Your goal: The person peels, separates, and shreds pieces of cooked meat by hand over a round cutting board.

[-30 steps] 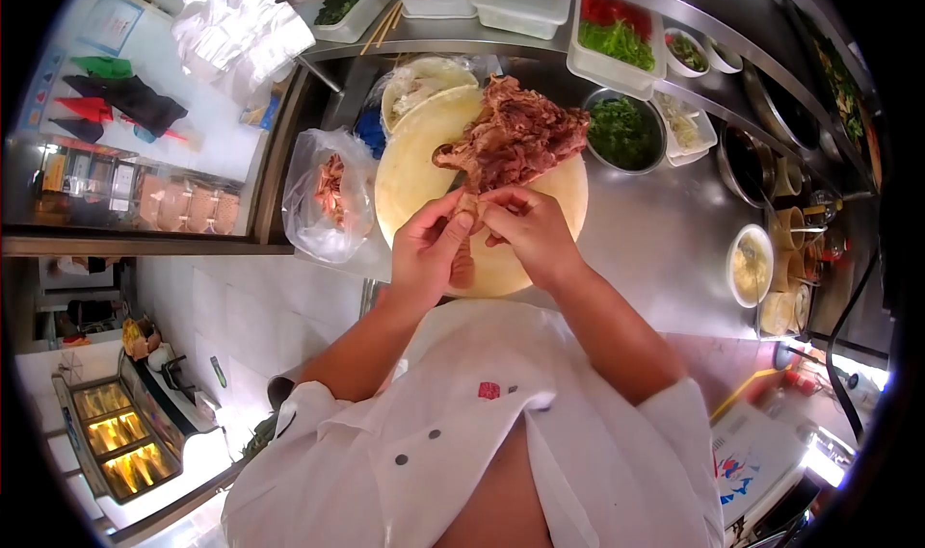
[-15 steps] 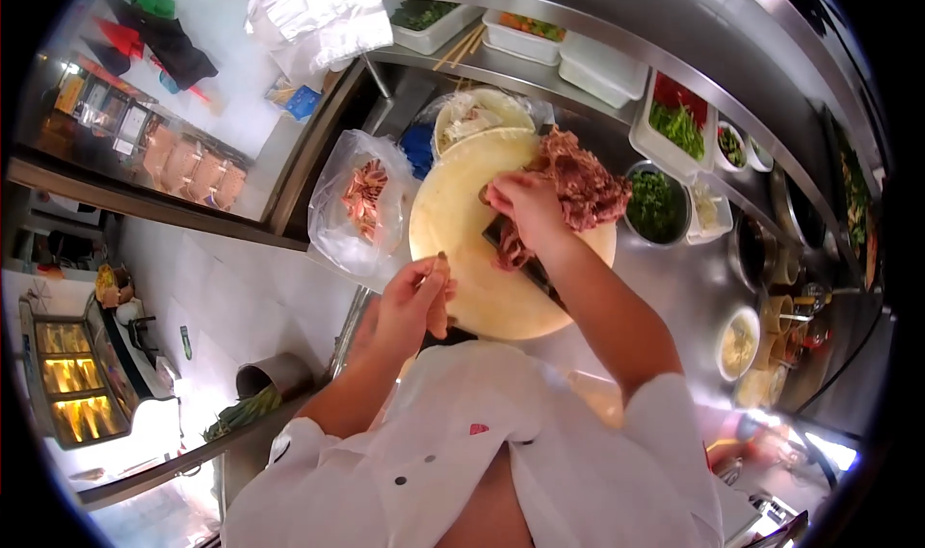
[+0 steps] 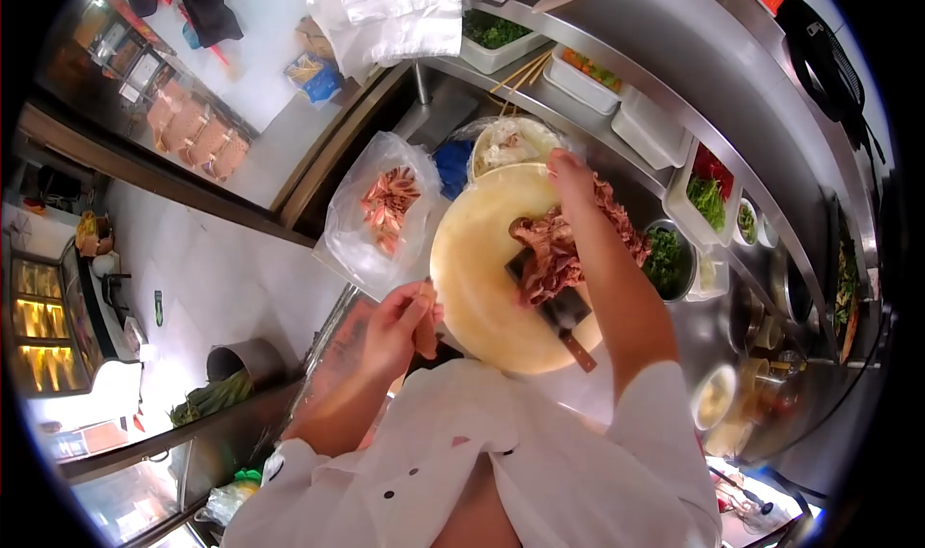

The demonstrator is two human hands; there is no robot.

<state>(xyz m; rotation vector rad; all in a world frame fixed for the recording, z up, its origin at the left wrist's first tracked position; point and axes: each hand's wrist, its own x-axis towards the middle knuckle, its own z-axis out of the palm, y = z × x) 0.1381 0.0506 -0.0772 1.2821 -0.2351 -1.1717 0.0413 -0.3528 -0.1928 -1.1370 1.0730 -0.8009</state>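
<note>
My left hand (image 3: pixel 395 328) is closed around a strip of brownish meat (image 3: pixel 425 336) at the near left edge of the round cutting board (image 3: pixel 472 278). Beyond the meat pile, my right hand (image 3: pixel 570 174) is raised near the board's far edge, its fingers pinched together; whatever they hold is too small to make out. A heap of dark red meat (image 3: pixel 549 249) lies on the right of the board, partly hidden by my right forearm. Under it sits a cleaver (image 3: pixel 578 351), its brown handle pointing toward me.
Left of the board lies a clear plastic bag (image 3: pixel 347 211) with bones (image 3: pixel 388 206). Behind the board is a tub (image 3: pixel 511 143). A bowl of chopped greens (image 3: pixel 665 259) stands at right, below a steel shelf (image 3: pixel 636 47) with food containers.
My hands have parted. My right hand has moved away from me, past the meat, while my left keeps its piece. The view has turned, and the cleaver's handle now shows.
</note>
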